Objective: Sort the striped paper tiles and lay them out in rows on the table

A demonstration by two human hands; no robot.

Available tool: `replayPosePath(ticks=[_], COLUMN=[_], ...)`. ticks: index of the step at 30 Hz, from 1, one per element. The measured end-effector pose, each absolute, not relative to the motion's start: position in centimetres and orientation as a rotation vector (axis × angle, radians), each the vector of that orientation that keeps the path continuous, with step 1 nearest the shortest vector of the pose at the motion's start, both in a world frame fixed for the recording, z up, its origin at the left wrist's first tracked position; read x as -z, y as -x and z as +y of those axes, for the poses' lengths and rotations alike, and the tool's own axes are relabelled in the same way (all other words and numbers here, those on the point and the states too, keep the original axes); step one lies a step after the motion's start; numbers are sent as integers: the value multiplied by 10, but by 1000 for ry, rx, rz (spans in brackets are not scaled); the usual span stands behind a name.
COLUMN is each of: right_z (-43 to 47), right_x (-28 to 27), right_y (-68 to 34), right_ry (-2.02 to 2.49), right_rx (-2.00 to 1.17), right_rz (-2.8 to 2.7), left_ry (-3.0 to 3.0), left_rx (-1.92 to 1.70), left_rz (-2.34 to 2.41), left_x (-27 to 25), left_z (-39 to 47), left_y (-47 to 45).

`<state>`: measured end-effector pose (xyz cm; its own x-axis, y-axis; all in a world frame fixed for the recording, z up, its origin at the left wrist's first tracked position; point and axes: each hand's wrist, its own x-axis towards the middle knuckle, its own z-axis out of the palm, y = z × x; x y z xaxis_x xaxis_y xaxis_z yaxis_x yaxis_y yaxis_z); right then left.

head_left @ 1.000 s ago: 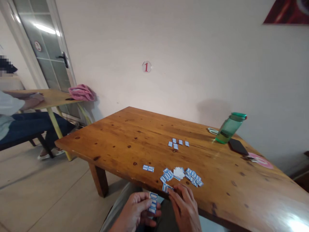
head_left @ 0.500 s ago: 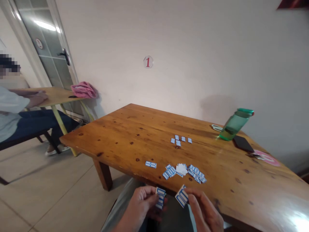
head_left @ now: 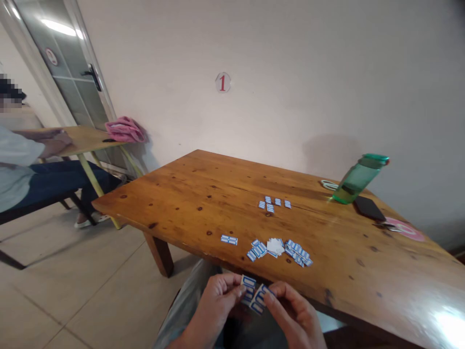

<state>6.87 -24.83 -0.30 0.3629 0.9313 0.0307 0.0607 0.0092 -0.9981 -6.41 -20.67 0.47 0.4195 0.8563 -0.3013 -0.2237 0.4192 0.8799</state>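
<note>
My left hand (head_left: pixel 220 303) pinches a small sheet of blue-and-white labels (head_left: pixel 248 286) just off the table's near edge. Between the thumb and fingers of my right hand (head_left: pixel 290 310) is another piece of label sheet (head_left: pixel 258 300), tilted, its edge meeting or overlapping the left one. Ahead on the wooden table (head_left: pixel 174 194) lie a fanned bunch of labels (head_left: pixel 257 250), a pile of white pieces (head_left: pixel 275 246) and a longer spread of labels (head_left: pixel 298 252). A single label piece (head_left: pixel 229 240) lies left of them. Several small label pieces (head_left: pixel 270 208) sit farther back.
A green bottle (head_left: pixel 359 179) stands at the right, beside a dark flat phone-like object (head_left: pixel 368 208), a white coiled cable (head_left: pixel 329 184) and a pink round mat (head_left: pixel 405 229). At the left, a person (head_left: pixel 18 155) sits at another table (head_left: pixel 83 138) bearing a pink cloth (head_left: pixel 124 129).
My right hand has moved left, bringing its label piece against the one in my left hand. The camera view has shifted slightly.
</note>
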Motion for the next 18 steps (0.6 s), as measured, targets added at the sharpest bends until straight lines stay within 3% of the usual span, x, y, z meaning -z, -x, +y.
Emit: replayPosePath(ticks=[18], right_z=[-245], right_x=[8], right_y=[-59], right_ry=[1519], right_rx=[-676], right_rz=[-1104], left_ry=[-924], left_rx=[-697], left_rz=[742], left_x=[-1], left_z=[-211], left_y=[65])
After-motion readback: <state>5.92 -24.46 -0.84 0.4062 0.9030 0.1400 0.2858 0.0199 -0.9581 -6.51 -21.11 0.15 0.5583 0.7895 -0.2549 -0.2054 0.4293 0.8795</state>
